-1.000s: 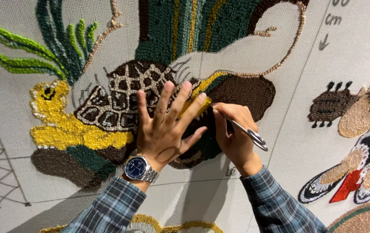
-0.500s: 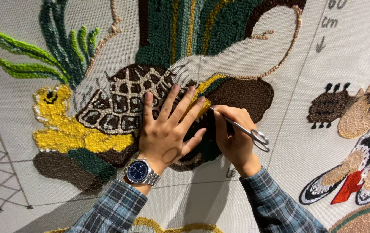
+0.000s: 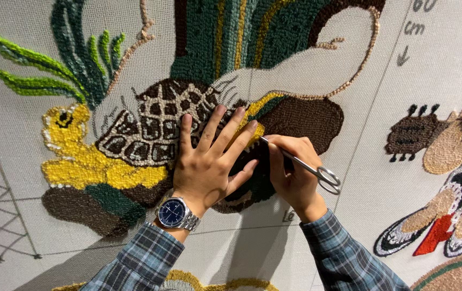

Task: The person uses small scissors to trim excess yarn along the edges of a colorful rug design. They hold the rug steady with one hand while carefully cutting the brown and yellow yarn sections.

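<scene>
My left hand [image 3: 209,161] lies flat with fingers spread on a tufted yarn picture of a turtle [image 3: 144,129], pressing on the brown shell and the yellow patch beside it. A blue-faced steel watch [image 3: 174,213] sits on that wrist. My right hand [image 3: 293,172] grips small metal scissors [image 3: 309,168]; their tips point at the yarn just right of my left fingertips, and the handle loops stick out to the right. Both sleeves are blue plaid.
The work hangs on a stretched white cloth [image 3: 435,64] with pen marks. Green yarn fronds [image 3: 53,64] rise at the upper left above the yellow turtle head [image 3: 66,121]. Other tufted figures [image 3: 446,145] in brown, tan and red fill the right side.
Both hands have stayed on the same spot of the turtle. The scissors have tilted slightly, handles lower and farther right. The camera has shifted a little.
</scene>
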